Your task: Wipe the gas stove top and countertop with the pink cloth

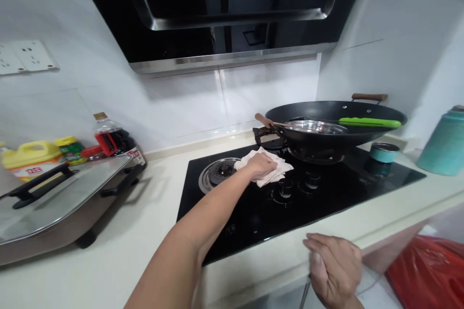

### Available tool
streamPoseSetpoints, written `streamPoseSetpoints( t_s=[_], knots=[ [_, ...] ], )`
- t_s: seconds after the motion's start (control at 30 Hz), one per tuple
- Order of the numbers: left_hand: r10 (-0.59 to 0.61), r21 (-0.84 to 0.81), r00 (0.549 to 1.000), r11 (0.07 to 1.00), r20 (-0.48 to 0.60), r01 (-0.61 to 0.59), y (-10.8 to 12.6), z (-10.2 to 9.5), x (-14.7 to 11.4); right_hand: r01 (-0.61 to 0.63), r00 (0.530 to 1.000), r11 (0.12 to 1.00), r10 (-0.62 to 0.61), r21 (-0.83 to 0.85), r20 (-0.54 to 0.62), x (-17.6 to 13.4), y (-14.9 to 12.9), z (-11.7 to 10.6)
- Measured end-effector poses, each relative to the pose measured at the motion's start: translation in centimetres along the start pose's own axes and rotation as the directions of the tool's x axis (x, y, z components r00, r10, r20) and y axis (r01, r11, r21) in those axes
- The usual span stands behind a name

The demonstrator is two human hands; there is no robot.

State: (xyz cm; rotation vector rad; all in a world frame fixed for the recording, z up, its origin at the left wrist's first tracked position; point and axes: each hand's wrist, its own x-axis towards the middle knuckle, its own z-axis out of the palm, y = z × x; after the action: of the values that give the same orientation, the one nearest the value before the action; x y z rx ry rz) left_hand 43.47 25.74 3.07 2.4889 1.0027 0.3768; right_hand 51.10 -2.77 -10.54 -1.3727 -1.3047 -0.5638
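My left hand (261, 165) is closed on a crumpled white cloth (282, 170) and presses it on the black glass gas stove (250, 217). The cloth lies between the left burner (222, 171) and the two black knobs (285, 187). Bunched under the palm, part of it is hidden. My right hand (335, 265) is at the counter's front edge, its fingers curled together with nothing seen in them. A large black wok (362, 136) with wooden handles sits over the right burner. Inside it are a shiny metal bowl or lid (315, 127) and a green-handled utensil (369, 121).
A lidded electric pan (72, 203) stands at left, before a yellow jug (34, 157) and a dark sauce bottle (114, 135). On the right are a small teal cup (384, 153), a teal flask (444, 142) and a red bag (431, 268). A range hood (232, 60) hangs above.
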Motion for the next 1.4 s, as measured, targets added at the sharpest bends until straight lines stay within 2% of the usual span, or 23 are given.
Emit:
streamPoseSetpoints(
  t_s=[0.13,0.2,0.5,0.63,0.8,0.87,0.97,1.07,1.2,1.4],
  knots=[
    [-0.062,0.104,0.997,0.992,-0.047,0.066,2.0,0.2,-3.5,0.161,0.983,0.987,-0.158,0.019,-0.097,1.0,0.0,0.2],
    [-0.065,0.149,0.997,0.986,-0.051,0.072,2.7,0.1,-5.4,0.193,0.976,0.981,-0.191,0.012,-0.108,1.3,0.0,0.1],
    [-0.045,0.264,0.998,0.964,0.051,0.03,5.2,-1.1,-14.4,0.173,0.983,0.985,-0.174,-0.024,-0.065,1.4,-0.7,-0.3],
    [-0.032,0.288,0.999,0.957,0.023,0.024,6.4,-0.2,-17.7,0.162,0.984,0.986,-0.165,-0.043,-0.068,1.3,-0.7,-0.2],
    [-0.005,0.282,0.999,0.959,-0.053,0.02,7.3,1.7,-19.3,0.171,0.984,0.983,-0.174,-0.072,-0.04,1.1,-0.4,-0.1],
    [-0.043,0.25,0.999,0.967,-0.019,0.046,7.5,2.2,-19.1,0.175,0.983,0.98,-0.179,-0.092,-0.034,1.0,-0.1,0.0],
    [-0.069,0.199,0.993,0.979,0.094,0.05,7.7,2.6,-19.1,0.192,0.98,0.974,-0.198,-0.121,-0.035,0.7,0.5,0.1],
    [0.037,0.207,0.993,0.976,0.113,-0.06,7.9,3.0,-20.0,0.196,0.979,0.973,-0.201,-0.125,-0.031,0.4,1.0,0.2],
    [0.198,0.232,0.978,0.95,0.068,-0.209,8.1,3.7,-22.3,0.113,0.993,0.989,-0.115,-0.097,-0.008,0.1,1.4,0.2],
    [0.25,0.202,0.966,0.944,0.072,-0.26,7.2,2.9,-25.7,0.071,0.997,0.991,-0.068,-0.117,0.026,0.1,1.5,0.1]
  ],
)
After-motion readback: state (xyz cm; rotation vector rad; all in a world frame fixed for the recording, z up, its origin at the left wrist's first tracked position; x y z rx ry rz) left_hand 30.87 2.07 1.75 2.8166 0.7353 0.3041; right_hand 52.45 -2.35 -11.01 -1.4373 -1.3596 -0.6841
